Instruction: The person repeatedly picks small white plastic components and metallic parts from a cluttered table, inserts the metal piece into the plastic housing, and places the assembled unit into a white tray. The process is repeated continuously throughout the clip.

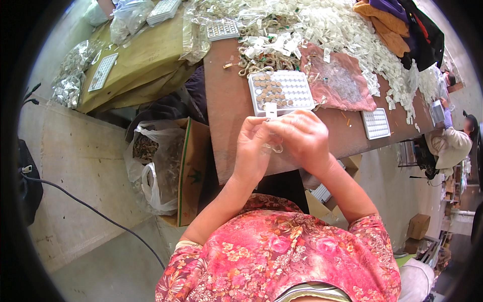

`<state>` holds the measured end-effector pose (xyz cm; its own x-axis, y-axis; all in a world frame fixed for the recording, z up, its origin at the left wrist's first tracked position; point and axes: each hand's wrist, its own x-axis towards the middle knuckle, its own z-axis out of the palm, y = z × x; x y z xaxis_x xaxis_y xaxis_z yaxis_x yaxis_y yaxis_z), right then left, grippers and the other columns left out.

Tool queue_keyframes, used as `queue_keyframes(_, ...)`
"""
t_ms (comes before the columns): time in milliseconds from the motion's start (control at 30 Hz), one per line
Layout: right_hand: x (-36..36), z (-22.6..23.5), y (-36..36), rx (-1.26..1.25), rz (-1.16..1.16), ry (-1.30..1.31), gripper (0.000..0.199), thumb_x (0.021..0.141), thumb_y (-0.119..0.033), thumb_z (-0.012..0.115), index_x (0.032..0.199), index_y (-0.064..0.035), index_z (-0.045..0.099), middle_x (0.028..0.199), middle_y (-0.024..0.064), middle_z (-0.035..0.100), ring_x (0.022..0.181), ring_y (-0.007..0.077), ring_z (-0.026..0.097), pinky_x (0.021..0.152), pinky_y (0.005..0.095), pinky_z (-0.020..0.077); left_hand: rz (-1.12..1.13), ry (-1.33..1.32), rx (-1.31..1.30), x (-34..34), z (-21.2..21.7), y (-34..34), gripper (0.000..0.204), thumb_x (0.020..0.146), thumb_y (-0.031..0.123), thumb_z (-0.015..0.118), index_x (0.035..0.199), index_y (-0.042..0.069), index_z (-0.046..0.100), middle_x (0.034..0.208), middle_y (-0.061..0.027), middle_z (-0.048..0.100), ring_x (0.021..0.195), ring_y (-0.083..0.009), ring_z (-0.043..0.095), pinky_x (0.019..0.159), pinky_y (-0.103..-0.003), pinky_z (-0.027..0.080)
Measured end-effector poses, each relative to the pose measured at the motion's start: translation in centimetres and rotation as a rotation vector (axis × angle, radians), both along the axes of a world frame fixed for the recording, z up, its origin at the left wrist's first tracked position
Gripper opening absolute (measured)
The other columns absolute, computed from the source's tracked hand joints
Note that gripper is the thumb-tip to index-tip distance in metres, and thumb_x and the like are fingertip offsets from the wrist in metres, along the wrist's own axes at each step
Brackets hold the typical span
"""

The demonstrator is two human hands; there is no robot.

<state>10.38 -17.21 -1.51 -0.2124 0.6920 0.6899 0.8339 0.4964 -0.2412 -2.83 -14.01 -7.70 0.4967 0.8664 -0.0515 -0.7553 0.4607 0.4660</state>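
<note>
the left hand [251, 143] and right hand [308, 135] pinch a white tag [271, 109] between meeting fingertips, at the near rim of a white tray [298, 89]. bare desk [225, 108] runs left to its edge; a pink cloth [363, 93] crowds the right.
</note>
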Motion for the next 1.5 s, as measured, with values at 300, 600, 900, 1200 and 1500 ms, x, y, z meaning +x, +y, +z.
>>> queue_keyframes(300, 3.5, -0.9, 1.3, -0.129, -0.392, 0.100, 0.017, 0.079, -0.012, 0.069, 0.095, -0.0095, 0.071, 0.083, 0.0080, 0.067, 0.079, 0.0290, 0.061, 0.075, 0.0383, 0.0482, -0.038, 0.011, 0.009, -0.2, 0.1, 0.0, 0.015, 0.098, 0.018, 0.054, 0.108, 0.007, 0.051, 0.096, -0.0100, 0.061, 0.076, -0.0155, 0.057, 0.068, -0.028, 0.047)
queue_keyframes(600, 4.5, -0.4, 2.8, -0.267, -0.278, 0.098, 0.007, 0.077, -0.012, 0.070, 0.082, -0.0076, 0.067, 0.078, 0.0080, 0.064, 0.073, 0.0273, 0.060, 0.068, 0.0373, 0.0479, -0.044, 0.003, -0.035, -0.2, 0.5, 0.0, 0.015, 0.097, 0.016, 0.056, 0.109, 0.007, 0.052, 0.095, -0.0105, 0.061, 0.078, -0.0159, 0.058, 0.072, -0.028, 0.049)
queue_keyframes(900, 0.1, 0.8, 0.4, -0.159, -0.068, 0.268, 0.012, 0.077, -0.004, 0.071, 0.088, -0.0058, 0.066, 0.080, 0.0090, 0.064, 0.068, 0.0259, 0.064, 0.060, 0.0334, 0.0515, -0.050, 0.009, 0.010, -0.1, 0.2, 0.0, 0.015, 0.096, 0.013, 0.057, 0.108, 0.006, 0.052, 0.096, -0.0078, 0.063, 0.078, -0.0164, 0.060, 0.073, -0.030, 0.051)
queue_keyframes(1200, 0.5, 1.2, 0.1, -0.435, -0.079, 0.349, 0.008, 0.079, -0.009, 0.068, 0.085, -0.0059, 0.065, 0.077, 0.0100, 0.062, 0.069, 0.0289, 0.063, 0.061, 0.0362, 0.0512, -0.025, 0.075, 0.084, -0.2, 0.1, 0.0, 0.012, 0.097, 0.013, 0.056, 0.106, 0.006, 0.053, 0.097, -0.0070, 0.063, 0.078, -0.0165, 0.062, 0.071, -0.029, 0.051)
queue_keyframes(1500, -0.4, -1.2, -0.3, 0.049, -0.081, 0.115, 0.027, 0.072, -0.012, 0.072, 0.099, -0.0114, 0.071, 0.089, 0.0058, 0.068, 0.078, 0.0232, 0.065, 0.073, 0.0359, 0.0491, -0.018, 0.022, -0.004, -0.3, 0.3, -0.1, 0.013, 0.096, 0.015, 0.057, 0.105, 0.006, 0.054, 0.096, -0.0068, 0.063, 0.079, -0.0141, 0.061, 0.070, -0.027, 0.050)
